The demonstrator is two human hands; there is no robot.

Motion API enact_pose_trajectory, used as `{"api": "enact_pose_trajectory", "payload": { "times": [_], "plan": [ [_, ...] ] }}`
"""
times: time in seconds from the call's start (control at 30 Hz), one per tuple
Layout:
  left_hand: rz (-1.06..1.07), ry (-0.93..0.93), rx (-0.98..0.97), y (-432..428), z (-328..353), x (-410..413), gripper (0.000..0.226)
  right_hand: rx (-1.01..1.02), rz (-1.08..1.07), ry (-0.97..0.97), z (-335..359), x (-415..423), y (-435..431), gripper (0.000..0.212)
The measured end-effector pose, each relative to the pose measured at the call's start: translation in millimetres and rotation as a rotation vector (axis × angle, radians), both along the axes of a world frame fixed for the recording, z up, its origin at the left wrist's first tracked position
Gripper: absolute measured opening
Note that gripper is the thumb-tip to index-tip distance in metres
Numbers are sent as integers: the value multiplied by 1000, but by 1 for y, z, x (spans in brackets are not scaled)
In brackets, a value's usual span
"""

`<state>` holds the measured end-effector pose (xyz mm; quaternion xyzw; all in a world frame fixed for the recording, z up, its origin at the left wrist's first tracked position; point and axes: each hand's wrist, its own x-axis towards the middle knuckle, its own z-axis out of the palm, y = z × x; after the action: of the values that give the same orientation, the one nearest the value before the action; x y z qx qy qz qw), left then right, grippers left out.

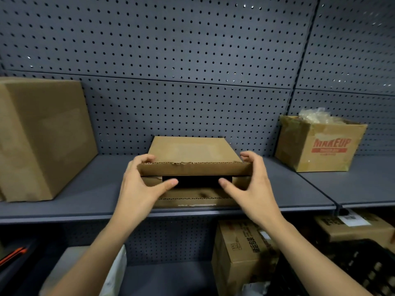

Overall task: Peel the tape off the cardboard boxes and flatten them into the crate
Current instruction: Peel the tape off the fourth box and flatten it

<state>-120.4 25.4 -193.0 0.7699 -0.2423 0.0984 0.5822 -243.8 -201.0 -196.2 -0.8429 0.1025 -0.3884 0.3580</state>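
The box (188, 150) is flat and lies at the middle of the shelf (96, 189), close to its front edge. Its top flap is lifted a little at the front, with a torn wavy rim, and a dark gap shows under it. The left hand (139, 184) holds the front left corner and the right hand (256, 184) holds the front right corner. Each grip is clamped on the box, with the fingers curled over the top and the thumb pressing on the front near the gap. I cannot see any tape clearly from here.

A big closed box (42, 135) stands toward the left end of the shelf, and an open printed box (320, 150) stands toward the right end. The crate (367, 268) is below, at the lower right.

The risk I see is tearing: the front rim is already ragged, so a hard pull on the flap may rip the cardboard instead of opening it. Also, if the box is drawn over the front edge with only the corners held, it may sag or slip down onto the boxes on the lower shelf.
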Motion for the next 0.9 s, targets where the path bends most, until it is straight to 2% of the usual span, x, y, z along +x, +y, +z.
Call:
{"api": "enact_pose_trajectory", "payload": {
  "times": [0.07,0.13,0.3,0.57,0.7,0.8,0.9],
  "plan": [
    [31,-5,1,-5,-2,-4,84,-51,-76,-13,-4,0,4,80],
    [65,-22,-35,-11,-5,-5,97,-83,-118,-22,-7,2,8,89],
    [46,-68,5,-10,-8,-2,96,-158,-144,26,-4,-4,5,80],
    [-188,-9,179,13,1,7,97,-130,91,136,6,-23,-20,84],
    [-341,-69,284,32,-1,13,93,-198,166,172,4,-35,-37,72],
    [-439,-92,362,48,-32,56,86,-226,227,162,4,-42,-48,66],
    [-423,-141,385,59,-110,212,64,-160,282,154,-1,-48,-58,70]
  ]
}}
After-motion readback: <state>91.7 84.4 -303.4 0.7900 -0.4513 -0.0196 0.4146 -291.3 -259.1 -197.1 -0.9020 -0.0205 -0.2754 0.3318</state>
